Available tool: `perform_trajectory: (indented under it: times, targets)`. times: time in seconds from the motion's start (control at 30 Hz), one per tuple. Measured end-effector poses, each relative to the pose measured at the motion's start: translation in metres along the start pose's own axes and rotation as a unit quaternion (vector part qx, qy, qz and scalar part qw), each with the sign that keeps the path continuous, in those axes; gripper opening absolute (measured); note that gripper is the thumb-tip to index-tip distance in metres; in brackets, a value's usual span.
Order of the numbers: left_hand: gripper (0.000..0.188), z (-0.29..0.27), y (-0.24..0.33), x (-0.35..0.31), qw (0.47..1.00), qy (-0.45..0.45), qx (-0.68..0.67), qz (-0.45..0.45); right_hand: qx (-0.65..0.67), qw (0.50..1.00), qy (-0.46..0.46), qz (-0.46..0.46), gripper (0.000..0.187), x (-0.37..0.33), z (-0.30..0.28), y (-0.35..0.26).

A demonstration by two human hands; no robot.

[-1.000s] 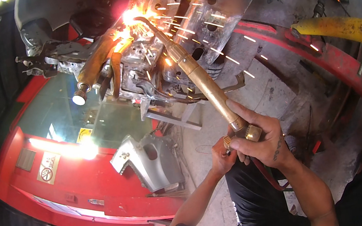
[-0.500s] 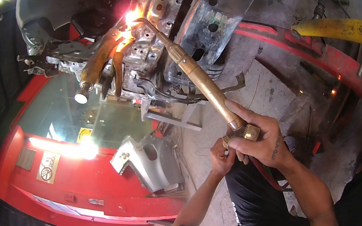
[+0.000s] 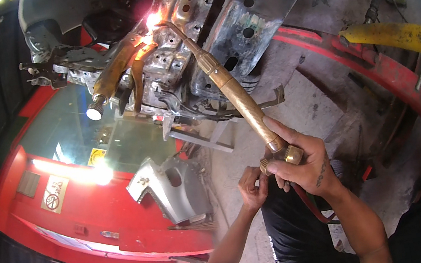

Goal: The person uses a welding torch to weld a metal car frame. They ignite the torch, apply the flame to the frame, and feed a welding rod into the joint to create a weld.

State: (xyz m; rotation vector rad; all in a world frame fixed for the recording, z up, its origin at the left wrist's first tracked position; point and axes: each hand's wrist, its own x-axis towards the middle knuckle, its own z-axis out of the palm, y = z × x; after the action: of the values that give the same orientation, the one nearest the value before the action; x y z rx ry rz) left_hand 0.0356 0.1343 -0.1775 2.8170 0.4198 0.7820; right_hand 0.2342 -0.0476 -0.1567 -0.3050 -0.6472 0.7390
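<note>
My right hand [image 3: 306, 163] is wrapped round the lower end of a brass gas torch [image 3: 241, 99], near its valve knobs. The torch slants up and left; its bent tip stands beside a bright glowing spot [image 3: 153, 20] on a bare metal car body frame [image 3: 171, 55]. Just left of the torch valves is my left hand [image 3: 252, 186], its fingers curled closed with nothing visible in them. A pair of locking pliers [image 3: 116, 75], with a round screw knob at its end, is clamped near the glow, its jaws partly lost in the glare.
Below the frame stands a red cabin or booth [image 3: 118, 212] with a window. A silver body panel [image 3: 178, 189] leans against it. Red curved steel [image 3: 376, 66] and a yellow arm [image 3: 394, 36] lie at the right. A reddish hose [image 3: 310, 206] hangs under the torch.
My left hand has drawn slightly left and away from the torch's valve knob. The torch and right hand hold almost still. Orange sparks on the floor at the right are gone.
</note>
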Motion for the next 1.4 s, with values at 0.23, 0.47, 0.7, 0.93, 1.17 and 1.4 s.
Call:
perform_trajectory:
  times: [0.23, 0.47, 0.7, 0.93, 1.17, 1.4]
  targets:
    - [0.004, -0.044, 0.041, 0.024, 0.981, 0.120, 0.148, -0.027, 0.006, 1.000, 0.012, 0.006, 0.073, -0.002, 0.004, -0.006]
    - [0.009, -0.059, 0.042, 0.095, 0.957, 0.225, 0.173, 0.059, 0.009, 1.000, 0.012, 0.004, 0.073, -0.001, 0.005, -0.006]
    - [0.020, -0.063, 0.042, 0.132, 0.956, 0.240, 0.166, -0.006, 0.010, 1.000, 0.017, 0.005, 0.073, -0.003, 0.003, -0.008]
    - [0.022, -0.060, 0.045, 0.142, 0.961, 0.245, 0.132, -0.005, 0.000, 1.000, 0.013, 0.004, 0.073, -0.003, 0.002, -0.011]
    - [0.023, -0.060, 0.047, 0.145, 0.962, 0.245, 0.119, -0.020, 0.001, 1.000, 0.010, 0.011, 0.074, -0.002, 0.003, -0.012]
    - [0.023, -0.060, 0.043, 0.148, 0.962, 0.249, 0.114, -0.004, 0.005, 1.000, 0.007, 0.003, 0.074, -0.002, 0.002, -0.010]
